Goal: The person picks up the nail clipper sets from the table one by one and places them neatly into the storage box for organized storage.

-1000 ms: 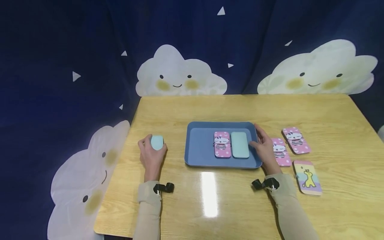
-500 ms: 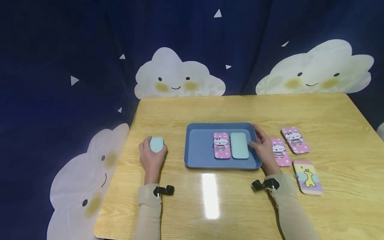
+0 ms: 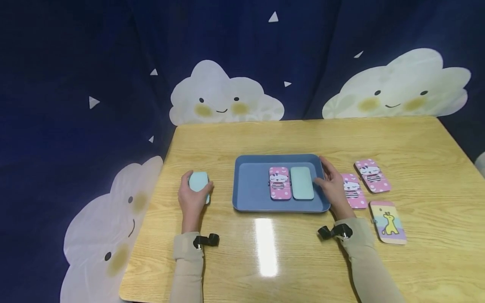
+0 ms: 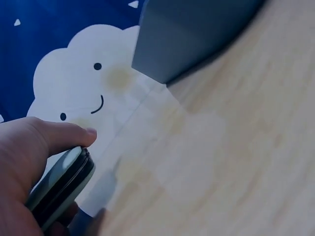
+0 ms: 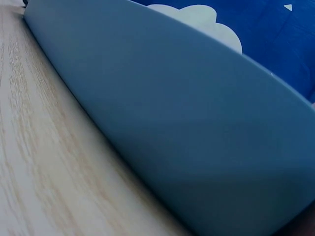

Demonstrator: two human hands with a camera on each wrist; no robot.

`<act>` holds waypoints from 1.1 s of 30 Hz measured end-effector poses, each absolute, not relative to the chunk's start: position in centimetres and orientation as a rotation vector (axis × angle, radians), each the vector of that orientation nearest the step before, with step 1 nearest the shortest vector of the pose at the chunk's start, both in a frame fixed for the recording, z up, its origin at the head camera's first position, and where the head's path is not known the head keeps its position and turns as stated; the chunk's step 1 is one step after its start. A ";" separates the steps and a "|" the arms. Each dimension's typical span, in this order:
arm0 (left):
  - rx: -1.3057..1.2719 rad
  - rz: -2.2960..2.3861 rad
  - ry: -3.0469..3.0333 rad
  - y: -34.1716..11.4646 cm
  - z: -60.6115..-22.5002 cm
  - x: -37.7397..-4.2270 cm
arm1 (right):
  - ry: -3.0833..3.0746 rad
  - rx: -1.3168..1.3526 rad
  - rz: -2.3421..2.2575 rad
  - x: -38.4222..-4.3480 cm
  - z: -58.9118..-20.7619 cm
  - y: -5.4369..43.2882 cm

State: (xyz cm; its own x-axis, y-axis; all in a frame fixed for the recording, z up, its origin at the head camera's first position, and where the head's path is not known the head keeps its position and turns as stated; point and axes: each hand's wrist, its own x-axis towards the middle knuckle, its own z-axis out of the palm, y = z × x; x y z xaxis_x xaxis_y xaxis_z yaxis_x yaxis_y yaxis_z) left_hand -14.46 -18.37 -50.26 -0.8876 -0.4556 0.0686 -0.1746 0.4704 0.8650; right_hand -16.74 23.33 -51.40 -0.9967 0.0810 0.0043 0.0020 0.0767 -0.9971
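My left hand (image 3: 192,198) grips a mint-green flat case (image 3: 198,182) to the left of the blue tray (image 3: 250,207). From the left wrist view, the case (image 4: 61,184) shows a dark seam along its edge, with the thumb lying along its top. My right hand (image 3: 333,189) holds the tray's right rim, thumb inside and fingers outside. Inside the tray, a pink case with a cat picture (image 3: 280,183) lies beside another mint-green case (image 3: 302,183). The right wrist view is mostly filled by the tray's outer wall (image 5: 172,108).
Right of the tray lie two pink cat cases, one (image 3: 354,191) partly behind my right hand and one (image 3: 373,175) farther out. Nearer me is a striped giraffe case (image 3: 388,223). The wooden table (image 3: 303,261) meets a dark blue cloud-patterned curtain (image 3: 242,38).
The mint-green case in my left hand has tilted slightly, so more of its face and right edge shows. My right hand and the tray stay in place.
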 end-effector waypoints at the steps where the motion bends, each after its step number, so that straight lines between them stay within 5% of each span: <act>1: 0.538 -1.431 -2.412 -18.4 -50.2 -14.4 | -2.262 -0.084 2.094 -16.8 -51.4 23.3; 33: 0.515 -1.830 -2.249 -16.3 -47.8 -14.2 | -2.264 -0.090 2.111 -16.5 -50.5 23.3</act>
State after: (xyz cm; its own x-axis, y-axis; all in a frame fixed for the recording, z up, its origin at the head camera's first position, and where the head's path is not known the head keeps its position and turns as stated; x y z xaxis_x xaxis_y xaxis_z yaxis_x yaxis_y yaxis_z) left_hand -14.21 -16.29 -47.82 -0.9199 -0.3865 -0.0659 -0.1431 0.1744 0.9742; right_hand -16.52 23.27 -50.50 -0.9973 0.0730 -0.0069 0.0120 0.0697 -0.9975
